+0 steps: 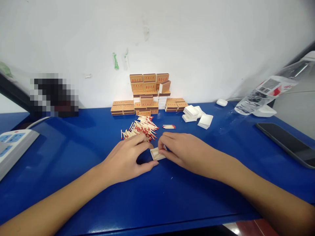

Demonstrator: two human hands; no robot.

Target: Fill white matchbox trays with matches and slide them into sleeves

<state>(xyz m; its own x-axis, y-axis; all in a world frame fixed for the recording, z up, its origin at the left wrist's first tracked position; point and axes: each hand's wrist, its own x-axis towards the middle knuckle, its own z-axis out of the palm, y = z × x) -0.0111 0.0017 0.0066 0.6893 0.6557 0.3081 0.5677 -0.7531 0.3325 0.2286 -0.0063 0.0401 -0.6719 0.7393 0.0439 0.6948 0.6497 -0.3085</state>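
Observation:
A small white matchbox tray lies on the blue table between my hands, with some pale matchsticks seeming to lie inside. My left hand grips the tray's left end between thumb and fingers. Over its right side, my right hand has its fingers bent and pinched at the tray's inside; what they hold, if anything, is hidden. Just beyond my left hand spreads a loose heap of red-tipped matches. A small row of matches lies to the right of the heap.
Orange matchboxes are stacked against the wall, with lower stacks on both sides. White box trays sit to their right. Farther right are a water bottle, a white case and a phone. A power strip is at left.

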